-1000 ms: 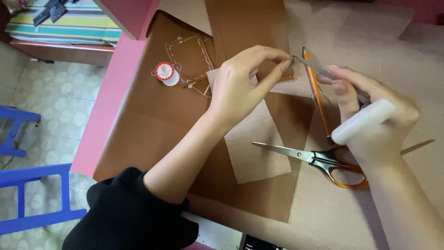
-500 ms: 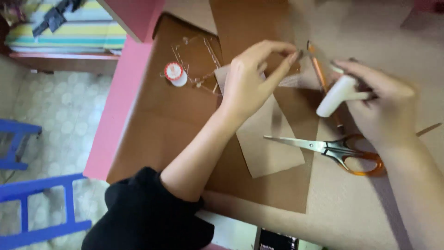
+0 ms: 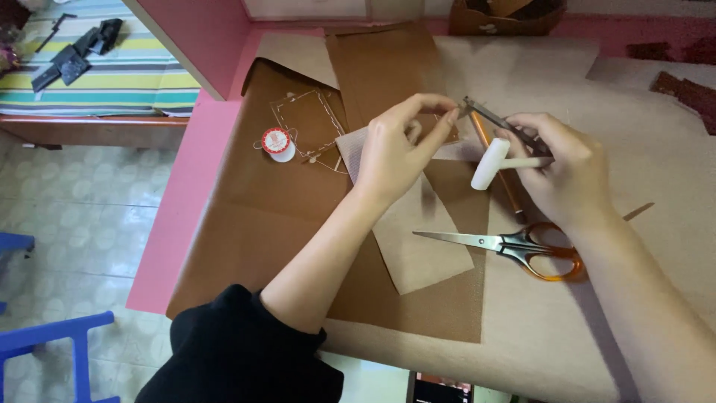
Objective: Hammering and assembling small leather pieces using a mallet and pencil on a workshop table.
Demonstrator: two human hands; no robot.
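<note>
Both hands meet at upper centre: left hand (image 3: 399,149) pinches the thin metal tool (image 3: 498,121) tip, right hand (image 3: 563,168) grips its other end plus a white mallet (image 3: 488,166); keep it steady above the leather strip (image 3: 414,224).

Home craft spot: scissors (image 3: 514,245), thread spool (image 3: 278,142), striped bedding (image 3: 97,75).
</note>
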